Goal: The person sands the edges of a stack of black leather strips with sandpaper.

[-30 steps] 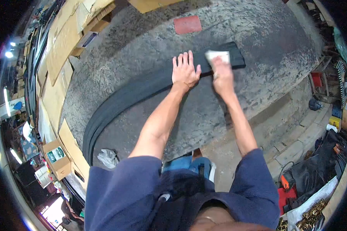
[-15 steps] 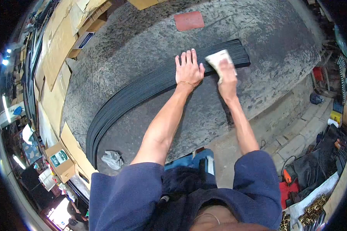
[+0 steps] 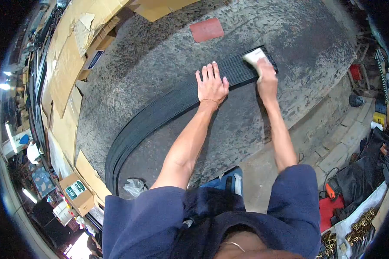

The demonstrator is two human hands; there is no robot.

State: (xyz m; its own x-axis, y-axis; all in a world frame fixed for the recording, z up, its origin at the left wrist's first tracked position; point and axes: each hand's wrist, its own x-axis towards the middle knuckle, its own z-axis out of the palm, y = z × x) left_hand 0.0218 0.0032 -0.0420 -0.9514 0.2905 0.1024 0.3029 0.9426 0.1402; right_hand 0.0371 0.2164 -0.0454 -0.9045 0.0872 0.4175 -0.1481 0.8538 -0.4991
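Note:
A bundle of long black strips (image 3: 173, 97) lies side by side on the dark worktop, curving down to the left. My left hand (image 3: 212, 86) rests flat across the bundle with its fingers spread. Near the strips' right end, my right hand (image 3: 268, 80) grips a pale folded cloth (image 3: 254, 56) against their upper face. Motion blurs that hand a little, and its fingers partly cover the cloth.
A reddish rectangular piece (image 3: 206, 30) lies beyond the strips on the worktop (image 3: 160, 52). Crumpled clear plastic (image 3: 135, 187) sits near the left bend. Cardboard sheets (image 3: 65, 77) line the left edge, beside an open carton (image 3: 78, 192). Black bags (image 3: 358, 185) and brass-coloured parts (image 3: 361, 224) are at lower right.
My right hand has moved right and slightly up with the cloth, towards the strips' end. My left hand stays on the bundle. The whole view has shifted slightly.

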